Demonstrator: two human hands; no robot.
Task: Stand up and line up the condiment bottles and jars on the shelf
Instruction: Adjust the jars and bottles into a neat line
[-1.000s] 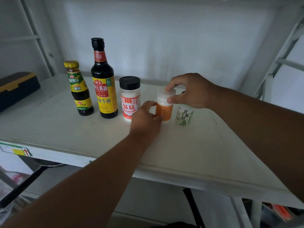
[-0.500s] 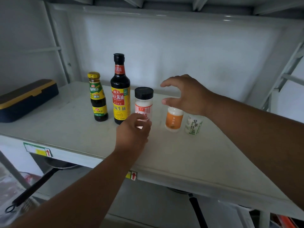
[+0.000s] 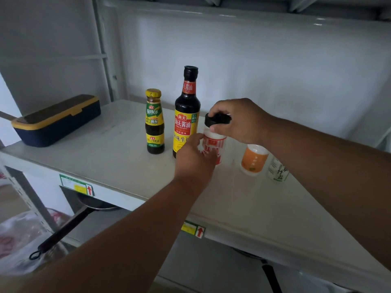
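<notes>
Several condiments stand upright in a row on the white shelf (image 3: 118,166). From the left: a small oyster sauce bottle (image 3: 154,121) with a yellow cap, a tall dark soy sauce bottle (image 3: 187,111), a white jar with a black lid and red label (image 3: 213,142), a small orange-labelled jar (image 3: 254,159), and a white salt jar with green lettering (image 3: 278,170). My right hand (image 3: 239,121) grips the black lid of the red-labelled jar from above. My left hand (image 3: 195,159) wraps the same jar's lower body from the front.
A dark blue box with a yellow rim (image 3: 57,120) lies at the shelf's far left. A black-handled frying pan (image 3: 69,227) sits on the level below. The shelf's back wall stands close behind the bottles. Bare shelf surface lies in front of the row.
My right hand left the orange-labelled jar and moved left onto the black lid. My left hand reached forward and closed on the red-labelled jar's body. The camera shifted.
</notes>
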